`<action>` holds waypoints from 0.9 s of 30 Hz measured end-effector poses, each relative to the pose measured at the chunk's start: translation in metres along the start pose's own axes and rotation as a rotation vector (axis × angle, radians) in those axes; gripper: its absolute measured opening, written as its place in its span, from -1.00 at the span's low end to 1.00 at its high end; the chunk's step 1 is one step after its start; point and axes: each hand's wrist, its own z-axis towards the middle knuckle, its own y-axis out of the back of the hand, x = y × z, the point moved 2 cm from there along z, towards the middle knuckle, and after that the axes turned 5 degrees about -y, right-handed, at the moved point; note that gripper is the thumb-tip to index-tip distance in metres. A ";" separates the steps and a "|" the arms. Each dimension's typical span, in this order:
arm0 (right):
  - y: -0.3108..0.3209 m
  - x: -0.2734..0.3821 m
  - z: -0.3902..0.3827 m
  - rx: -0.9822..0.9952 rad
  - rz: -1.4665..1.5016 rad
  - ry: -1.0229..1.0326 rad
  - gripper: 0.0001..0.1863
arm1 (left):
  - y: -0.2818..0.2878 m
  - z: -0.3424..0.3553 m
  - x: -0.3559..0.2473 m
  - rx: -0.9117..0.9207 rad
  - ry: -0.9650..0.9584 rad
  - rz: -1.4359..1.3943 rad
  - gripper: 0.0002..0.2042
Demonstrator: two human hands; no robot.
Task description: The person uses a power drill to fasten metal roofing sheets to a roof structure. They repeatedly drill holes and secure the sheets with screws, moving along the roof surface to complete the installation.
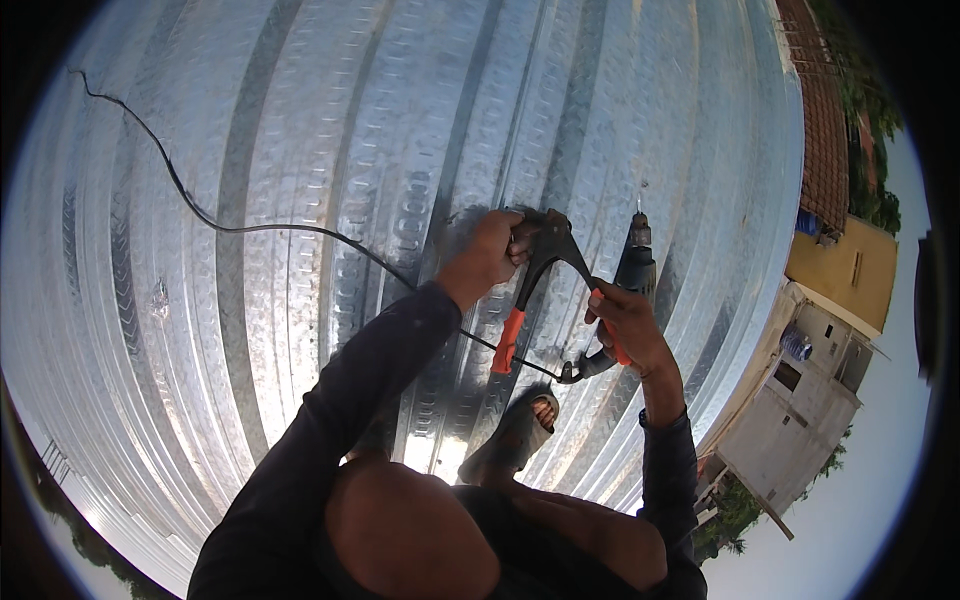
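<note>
A black hand riveter (563,243) with orange grips is held over the ribbed metal sheeting, its two handles spread apart. My right hand (630,325) is wrapped round the grip of the right handle. The other handle's orange grip (508,342) hangs loose, with no hand on it. At the tool's head, my left hand (497,248) is closed, fingers curled against it; whether a small piece sits in them is hidden. Just beyond my right hand lies a dark power drill (636,262), a bit in its chuck pointing away from me. My right hand partly covers the drill.
Ribbed galvanized sheeting (300,180) spreads beneath me. A black cable (290,228) runs from the drill's handle across the sheets to the far left. My sandalled foot (515,435) rests close to the drill. Beyond the right edge stand buildings (800,390) and a tiled roof (820,130).
</note>
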 end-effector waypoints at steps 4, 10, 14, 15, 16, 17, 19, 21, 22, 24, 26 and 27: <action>0.009 0.003 0.007 -0.011 -0.060 -0.029 -0.81 | -0.005 -0.009 -0.002 -0.016 0.028 0.018 -0.80; 0.010 0.005 0.007 0.050 -0.072 0.010 -0.80 | -0.011 -0.029 0.005 -0.079 -0.023 0.033 -0.79; 0.010 -0.005 0.012 0.056 -0.045 0.021 -0.74 | -0.005 -0.026 0.007 -0.103 -0.037 0.078 -0.81; 0.010 -0.007 0.013 0.063 -0.052 0.032 -0.71 | -0.003 -0.024 0.007 -0.110 -0.041 0.093 -0.82; 0.010 -0.006 0.012 0.055 -0.066 0.024 -0.70 | -0.004 -0.022 0.008 -0.109 -0.037 0.084 -0.82; 0.010 -0.005 0.012 0.047 -0.080 0.016 -0.69 | -0.005 -0.021 0.010 -0.107 -0.033 0.076 -0.82; 0.005 0.001 0.010 0.042 -0.093 0.007 -0.69 | -0.001 -0.019 0.012 -0.136 -0.029 0.083 -0.77; -0.007 0.014 0.006 0.049 -0.091 0.005 -0.72 | 0.008 -0.020 0.012 -0.199 -0.030 0.115 -0.68; -0.012 0.022 0.001 0.053 -0.141 0.026 -0.74 | 0.011 -0.026 0.017 -0.215 -0.031 0.310 -0.61; -0.023 0.036 -0.006 0.054 -0.244 0.066 -0.79 | 0.022 -0.049 0.038 -0.220 -0.025 0.611 -0.49; -0.036 0.042 0.000 -0.010 -0.503 0.187 -0.79 | 0.039 -0.074 0.069 -0.198 -0.009 0.742 -0.37; -0.047 0.040 0.002 -0.041 -0.631 0.245 -0.79 | 0.050 -0.087 0.083 -0.182 0.007 0.764 -0.30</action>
